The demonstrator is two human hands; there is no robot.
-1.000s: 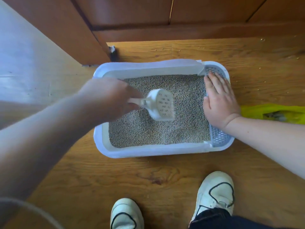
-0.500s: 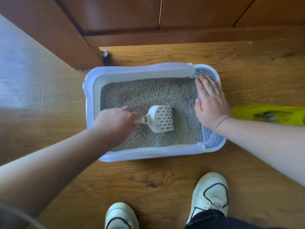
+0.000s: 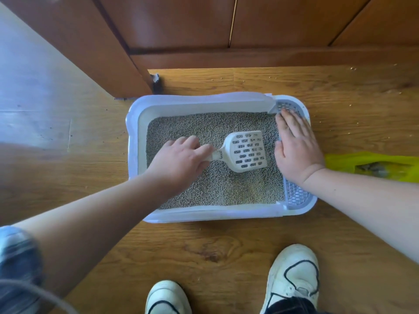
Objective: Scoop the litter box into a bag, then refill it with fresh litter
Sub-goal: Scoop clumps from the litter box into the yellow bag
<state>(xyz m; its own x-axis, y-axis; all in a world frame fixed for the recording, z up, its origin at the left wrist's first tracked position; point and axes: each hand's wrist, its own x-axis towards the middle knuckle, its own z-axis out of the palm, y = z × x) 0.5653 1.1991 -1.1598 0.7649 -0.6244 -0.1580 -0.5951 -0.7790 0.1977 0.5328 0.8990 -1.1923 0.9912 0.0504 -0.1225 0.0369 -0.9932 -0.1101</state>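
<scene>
– Since the last look the scoop [image 3: 247, 152] has slid across the litter [image 3: 215, 186] toward the right end of the litter box [image 3: 133, 141].
– Hands?
– On its handle, left grip [image 3: 181, 162] curled round; right grip [image 3: 297, 150] flat, fingers straight, pressing the box's right rim.
– Risk?
– A fast flick could scatter pellets over the floor [image 3: 226, 245] before reaching the yellow bag [image 3: 340, 163] just right of the box.

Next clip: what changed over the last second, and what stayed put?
The left hand, gripping the litter scoop throughout, moved it rightward across the litter, toward the right hand. Nothing was taken up or let go. The right hand stayed flat on the grated end of the litter box; the yellow bag stayed beside it.
</scene>
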